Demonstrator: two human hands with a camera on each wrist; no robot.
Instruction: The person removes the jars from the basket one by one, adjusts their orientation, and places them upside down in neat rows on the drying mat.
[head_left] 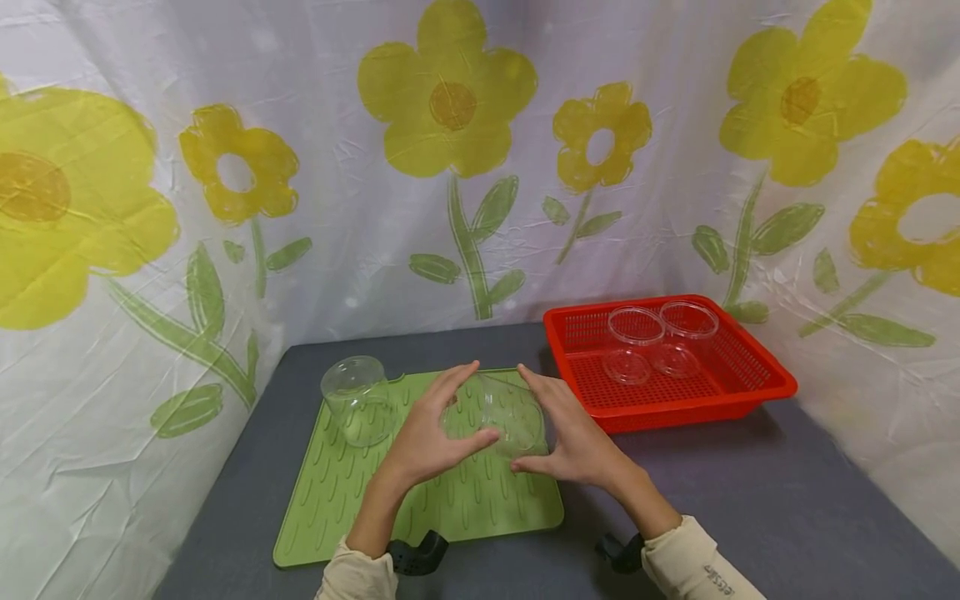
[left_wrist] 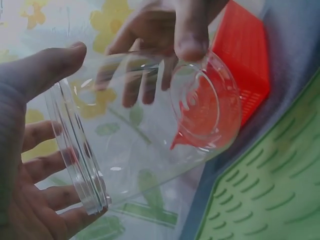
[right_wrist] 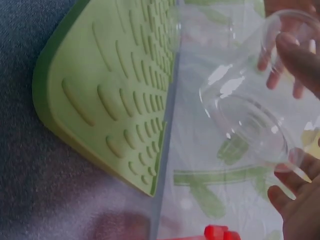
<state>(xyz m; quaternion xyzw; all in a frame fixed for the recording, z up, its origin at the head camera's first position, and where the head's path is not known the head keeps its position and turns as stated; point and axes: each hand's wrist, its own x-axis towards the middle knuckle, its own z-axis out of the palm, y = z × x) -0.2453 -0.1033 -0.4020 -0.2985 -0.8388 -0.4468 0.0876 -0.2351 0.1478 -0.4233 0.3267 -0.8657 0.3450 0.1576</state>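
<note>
Both hands hold one clear plastic cup (head_left: 497,414) tipped on its side, a little above the green ridged mat (head_left: 352,492). My left hand (head_left: 438,421) grips the cup's wide rim end (left_wrist: 82,165), with the thumb on top and the fingers underneath. My right hand (head_left: 570,433) pinches the narrow base end (left_wrist: 207,107) between thumb and fingers. In the right wrist view the cup (right_wrist: 245,125) lies between the fingers (right_wrist: 302,57) and the palm. A second clear cup (head_left: 358,400) stands upside down on the mat's far left part.
A red perforated basket (head_left: 750,392) at the back right holds two more clear cups (head_left: 636,327) (head_left: 688,320). The mat lies on a dark grey tabletop (head_left: 750,500). A white sheet with yellow flowers (head_left: 450,108) hangs close behind and on both sides.
</note>
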